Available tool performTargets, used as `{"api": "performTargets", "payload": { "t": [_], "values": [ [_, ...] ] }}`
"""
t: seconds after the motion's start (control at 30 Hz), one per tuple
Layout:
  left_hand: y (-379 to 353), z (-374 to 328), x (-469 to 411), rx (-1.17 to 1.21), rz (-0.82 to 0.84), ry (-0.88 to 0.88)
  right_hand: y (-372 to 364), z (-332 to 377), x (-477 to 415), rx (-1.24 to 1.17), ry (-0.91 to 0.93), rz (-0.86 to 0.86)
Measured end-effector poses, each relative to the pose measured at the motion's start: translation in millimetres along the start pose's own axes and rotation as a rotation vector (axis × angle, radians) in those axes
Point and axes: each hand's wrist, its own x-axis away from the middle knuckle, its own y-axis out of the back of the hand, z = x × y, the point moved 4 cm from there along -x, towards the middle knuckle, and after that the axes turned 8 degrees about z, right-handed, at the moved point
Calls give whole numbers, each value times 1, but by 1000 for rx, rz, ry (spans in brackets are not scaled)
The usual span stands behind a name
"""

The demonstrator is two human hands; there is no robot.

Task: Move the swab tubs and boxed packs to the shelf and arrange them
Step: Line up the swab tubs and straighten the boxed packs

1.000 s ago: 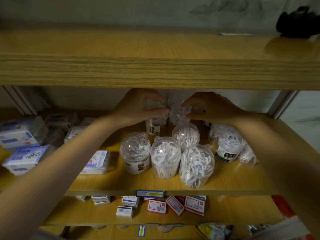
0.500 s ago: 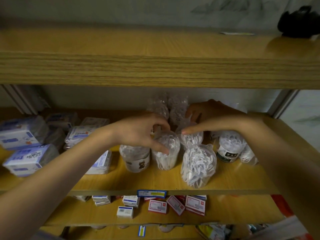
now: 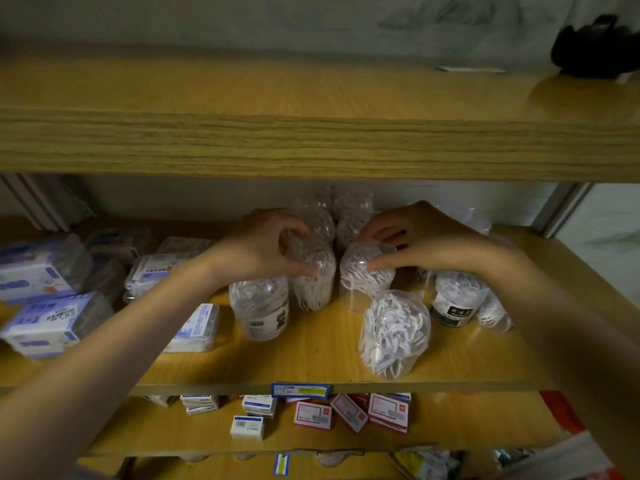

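Note:
Several clear tubs of white swabs stand on the middle wooden shelf (image 3: 311, 362). My left hand (image 3: 266, 247) grips the top of one tub (image 3: 313, 282) in the second row. Beside it, my right hand (image 3: 415, 237) grips the domed lid of a neighbouring tub (image 3: 367, 275). In front stand a labelled tub (image 3: 259, 306) and a tub of white picks (image 3: 394, 332). More tubs (image 3: 332, 209) sit at the back against the wall. A dark-labelled tub (image 3: 453, 303) stands to the right. Boxed packs (image 3: 45, 320) lie at the left.
The thick upper shelf board (image 3: 311, 140) overhangs the work area, with a black object (image 3: 592, 46) on its far right. Small red and blue boxes (image 3: 311, 414) lie on the lower shelf. A blue price tag (image 3: 300, 390) sits on the shelf edge.
Both hands came back from the rear tubs to the second row and now grip two tubs there, which have shifted slightly toward the back.

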Motion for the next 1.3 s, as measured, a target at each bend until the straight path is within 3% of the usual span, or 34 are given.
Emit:
{"api": "performTargets", "payload": {
  "t": [0.27,0.47,0.7,0.9,1.3],
  "values": [
    [-5,3,4,-9,-20,-12,-3,0,0,51,19,-27],
    [18,9,37,-29,-113,-58,5,0,26,89,134,-282],
    [16,31,60,-19,-35,-17,-6,9,66,139,49,-22],
    [11,31,61,100,-40,-53,-23,10,69,355,-71,-60],
    [-6,14,70,227,-1,-172,-30,-4,78,302,-67,-115]
  ]
}}
